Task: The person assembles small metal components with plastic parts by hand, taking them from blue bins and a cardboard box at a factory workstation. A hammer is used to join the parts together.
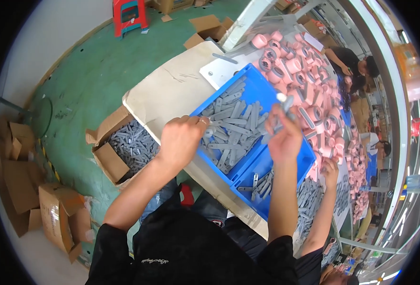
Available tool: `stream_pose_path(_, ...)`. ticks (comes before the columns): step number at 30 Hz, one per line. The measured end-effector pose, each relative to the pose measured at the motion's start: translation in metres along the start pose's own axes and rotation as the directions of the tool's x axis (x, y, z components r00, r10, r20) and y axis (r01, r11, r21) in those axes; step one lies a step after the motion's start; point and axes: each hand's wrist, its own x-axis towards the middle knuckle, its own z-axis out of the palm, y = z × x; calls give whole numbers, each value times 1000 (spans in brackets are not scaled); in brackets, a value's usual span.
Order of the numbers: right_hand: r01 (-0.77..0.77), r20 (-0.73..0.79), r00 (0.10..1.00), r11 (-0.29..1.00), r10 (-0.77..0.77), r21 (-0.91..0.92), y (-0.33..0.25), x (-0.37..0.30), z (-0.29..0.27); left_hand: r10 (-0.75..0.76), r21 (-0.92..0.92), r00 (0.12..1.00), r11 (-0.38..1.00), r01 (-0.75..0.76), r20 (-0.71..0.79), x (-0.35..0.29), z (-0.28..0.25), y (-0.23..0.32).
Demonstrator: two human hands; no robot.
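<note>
My left hand [181,142] is closed at the left edge of a blue plastic bin [229,183]. Whatever its fingers hold is too hidden to name. Over the bin's right side my right hand [286,137] is raised, its fingers curled round a grey plastic piece [289,101] smeared by motion. A small white spot shows beside that piece. Many flat, elongated grey plastic parts [233,126] lie loose in the bin's larger compartment. The smaller compartment nearer me has more grey parts [263,184].
Pink cylindrical parts [293,65] are heaped right of the bin. A co-worker's hand [331,172] reaches beside them, above piled grey parts [309,202]. An open carton [112,164] of grey parts stands left of the table [167,85]. A red stool [129,16] is farther off.
</note>
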Motion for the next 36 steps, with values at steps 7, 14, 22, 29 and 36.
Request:
stream_pose_path(7,-66,-57,993,900,99,431,-10,-43,-33,73,42,985,996,-81,158,13,11,1)
stream_pose_path(14,-208,-176,962,978,209,23,31,-63,13,-256,-684,856,518,514,449,33,-7,54)
stream_pose_path(22,132,-323,946,897,12,421,3,-70,-38,-96,-351,975,922,163,201,54,28,46)
stream_pose_path(29,197,-486,873,886,36,420,-7,-105,-61,63,-176,919,984,7,390,72,61,51)
stream_pose_path(36,161,-381,924,936,-32,313,-8,-114,-64,-307,-529,781,597,603,543,106,50,37)
